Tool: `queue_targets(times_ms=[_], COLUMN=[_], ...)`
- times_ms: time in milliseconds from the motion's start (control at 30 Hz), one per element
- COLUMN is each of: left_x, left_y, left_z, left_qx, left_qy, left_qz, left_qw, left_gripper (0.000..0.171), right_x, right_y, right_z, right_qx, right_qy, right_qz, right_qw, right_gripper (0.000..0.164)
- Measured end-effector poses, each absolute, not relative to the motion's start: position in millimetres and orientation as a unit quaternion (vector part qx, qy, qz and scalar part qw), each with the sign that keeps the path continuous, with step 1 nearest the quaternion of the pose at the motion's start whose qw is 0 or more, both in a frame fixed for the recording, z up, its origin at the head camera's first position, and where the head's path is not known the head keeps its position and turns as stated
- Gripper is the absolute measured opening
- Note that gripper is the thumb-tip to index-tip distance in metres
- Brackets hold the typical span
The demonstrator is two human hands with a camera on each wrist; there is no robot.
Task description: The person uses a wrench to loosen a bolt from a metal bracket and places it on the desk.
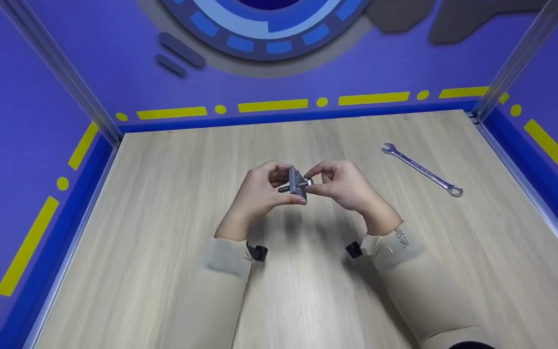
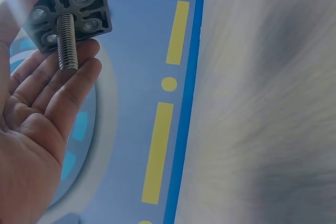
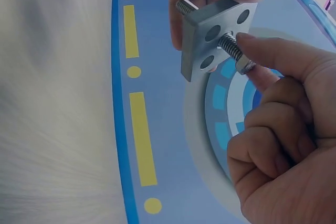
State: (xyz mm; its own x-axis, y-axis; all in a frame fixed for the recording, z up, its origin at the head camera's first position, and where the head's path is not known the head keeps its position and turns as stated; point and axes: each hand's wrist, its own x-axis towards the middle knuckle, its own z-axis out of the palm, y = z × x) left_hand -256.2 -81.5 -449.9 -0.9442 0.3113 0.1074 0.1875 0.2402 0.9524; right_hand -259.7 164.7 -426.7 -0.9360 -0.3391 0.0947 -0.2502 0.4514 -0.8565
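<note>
A square grey plate (image 3: 197, 35) with round holes stands on edge between the hands, above the table. My left hand (image 1: 259, 194) grips it by its edges, thumb on one side and fingers on the other. Through the plate's middle runs a threaded bolt (image 3: 231, 46); its shank (image 2: 67, 43) sticks out on the left-hand side, in front of the ribbed face. At the bolt's hex head (image 3: 244, 65), my right hand (image 1: 349, 186) pinches with thumb and index finger, the other fingers curled in. Some thread shows between head and plate.
To the right of the hands a combination wrench (image 1: 422, 168) lies on the wooden table (image 1: 162, 203), its open end pointing away. Blue walls (image 1: 85, 58) with yellow markings enclose the table at the back and both sides.
</note>
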Motion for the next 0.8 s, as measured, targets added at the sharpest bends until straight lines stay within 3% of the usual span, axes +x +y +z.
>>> queue_targets(times_ms=[267,467,667,800], left_x=[-256.1,-256.1,-256.0,-256.4], left_y=[-83.0,-82.5,-80.7,-79.9], left_z=[-449.4,-448.6,-450.1,-451.5], left_qx=[0.153,0.149,0.159,0.166], left_qy=[0.791,0.792,0.788,0.786], left_qz=[0.591,0.591,0.594,0.595], left_qw=[0.047,0.04,0.033,0.033], left_gripper=[0.077,0.079,0.079,0.076], right_x=[-262.2,-264.9,-266.6,-266.8], right_y=[165.1,166.3,160.9,158.9], right_z=[-430.1,-429.7,-436.3,-437.6], right_qx=[-0.193,-0.129,-0.088,-0.103], right_qy=[0.834,0.844,0.868,0.869], right_qz=[-0.514,-0.519,-0.482,-0.476], right_qw=[0.048,0.04,0.085,0.093], right_gripper=[0.022,0.031,0.052,0.05])
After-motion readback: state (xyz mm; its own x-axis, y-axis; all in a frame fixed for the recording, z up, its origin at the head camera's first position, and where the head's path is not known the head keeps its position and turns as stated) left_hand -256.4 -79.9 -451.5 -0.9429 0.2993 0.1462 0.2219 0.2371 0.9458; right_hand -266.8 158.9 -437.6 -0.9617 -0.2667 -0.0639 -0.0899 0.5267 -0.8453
